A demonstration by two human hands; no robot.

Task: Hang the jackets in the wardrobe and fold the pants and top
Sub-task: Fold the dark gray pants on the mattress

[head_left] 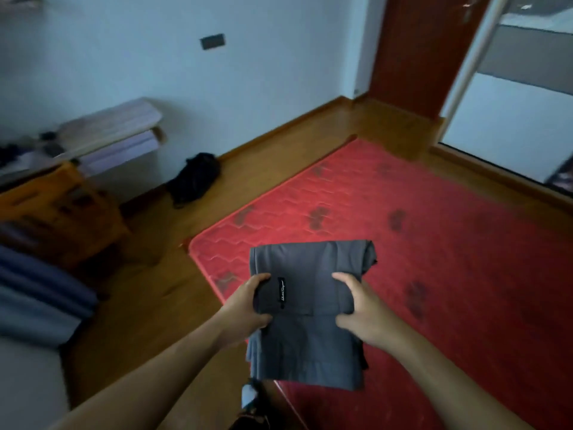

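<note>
The folded grey garment [310,265] is held flat above the near corner of the red mat [449,231]. The left hand [248,305] grips its left edge and the right hand [362,308] its right edge, thumbs on top, fingers wrapped round the cloth.

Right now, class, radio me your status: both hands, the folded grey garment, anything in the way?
Left hand and right hand both gripping folded dark grey fabric garment. Garment over red quilted mat. Nothing in the way.
</note>
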